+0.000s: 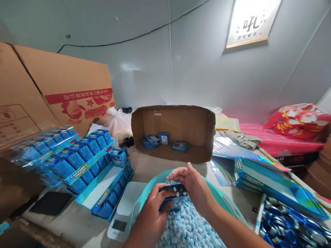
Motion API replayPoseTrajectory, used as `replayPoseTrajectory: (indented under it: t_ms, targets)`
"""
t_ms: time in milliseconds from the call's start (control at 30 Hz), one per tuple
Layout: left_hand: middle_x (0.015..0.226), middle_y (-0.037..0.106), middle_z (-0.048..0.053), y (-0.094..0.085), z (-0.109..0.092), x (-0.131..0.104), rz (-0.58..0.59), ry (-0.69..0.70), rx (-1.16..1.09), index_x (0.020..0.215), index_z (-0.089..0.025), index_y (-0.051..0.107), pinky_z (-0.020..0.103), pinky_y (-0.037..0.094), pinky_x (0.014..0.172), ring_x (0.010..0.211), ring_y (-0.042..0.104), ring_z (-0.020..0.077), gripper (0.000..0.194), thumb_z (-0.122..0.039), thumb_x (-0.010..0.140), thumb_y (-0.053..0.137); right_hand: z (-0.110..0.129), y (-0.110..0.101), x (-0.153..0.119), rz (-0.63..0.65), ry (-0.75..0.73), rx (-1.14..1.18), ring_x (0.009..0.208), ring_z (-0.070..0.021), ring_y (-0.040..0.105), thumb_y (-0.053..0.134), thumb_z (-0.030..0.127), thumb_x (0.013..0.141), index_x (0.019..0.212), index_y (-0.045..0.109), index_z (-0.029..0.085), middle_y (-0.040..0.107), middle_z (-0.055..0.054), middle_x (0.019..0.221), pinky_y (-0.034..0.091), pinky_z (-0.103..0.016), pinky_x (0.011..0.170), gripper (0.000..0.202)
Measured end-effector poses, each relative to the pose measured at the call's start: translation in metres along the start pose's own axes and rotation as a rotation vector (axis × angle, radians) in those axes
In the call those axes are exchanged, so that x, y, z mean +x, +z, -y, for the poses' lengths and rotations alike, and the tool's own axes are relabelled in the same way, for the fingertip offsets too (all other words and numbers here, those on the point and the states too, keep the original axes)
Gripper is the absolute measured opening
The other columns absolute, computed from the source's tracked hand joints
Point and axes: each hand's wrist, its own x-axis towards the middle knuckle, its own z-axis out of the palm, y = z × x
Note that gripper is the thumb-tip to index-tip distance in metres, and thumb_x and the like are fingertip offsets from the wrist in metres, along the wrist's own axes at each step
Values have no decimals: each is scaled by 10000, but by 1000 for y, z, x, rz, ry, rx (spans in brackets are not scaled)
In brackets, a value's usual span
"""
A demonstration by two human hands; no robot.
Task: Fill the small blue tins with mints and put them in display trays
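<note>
My left hand (157,206) is wrapped round a small blue box (172,190), held tilted with several pale candies showing at its dark open side. My right hand (195,187) is beside the box's far end, its fingers stretched and slightly cupped, palm turned towards the box. Whether candies lie in that palm is hidden. Both hands are over a turquoise basin (147,191), which is heaped with pale blue and white candies (191,224).
A cardboard box (173,122) lies on its side behind the basin with several small blue boxes inside. At left are a kitchen scale (129,206) and display trays (103,193) of blue boxes. Folded blue trays (274,186) and shiny blue pieces (289,224) lie at right.
</note>
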Motion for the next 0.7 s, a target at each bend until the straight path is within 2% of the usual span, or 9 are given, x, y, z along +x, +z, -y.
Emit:
replayPoseTrajectory:
  t_ms: [200, 500, 600, 700]
  targets:
    - [1370, 558, 61, 0, 1, 1, 26, 14, 14, 1266, -345, 683, 377, 425, 1129, 1288, 540, 226, 378, -199, 972, 496, -18, 2, -2, -106, -146, -97, 899, -268, 647, 395, 786, 904, 787, 717, 166, 729, -116, 865, 451, -407, 900, 708]
    - [1377, 555, 44, -2, 1, 2, 38, -17, 10, 1278, -322, 642, 353, 415, 1130, 1293, 524, 205, 350, -219, 974, 500, -20, 4, 0, -92, -164, -180, 811, -243, 645, 397, 766, 914, 749, 701, 149, 706, -104, 786, 467, -358, 801, 708]
    - [1374, 568, 45, -1, 7, 1, 15, -9, 3, 1231, -297, 629, 361, 408, 1132, 1294, 522, 205, 286, -256, 970, 520, -21, 2, 3, -131, -170, -217, 732, -221, 621, 468, 722, 909, 695, 671, 152, 673, -84, 697, 461, -338, 744, 641]
    - [1368, 576, 52, 1, 12, -1, -32, -57, -9, 1214, -289, 605, 390, 407, 1135, 1300, 519, 214, 260, -297, 964, 531, -21, -1, 5, -153, -186, -260, 627, -191, 577, 496, 710, 900, 627, 627, 162, 618, -57, 597, 438, -312, 658, 627]
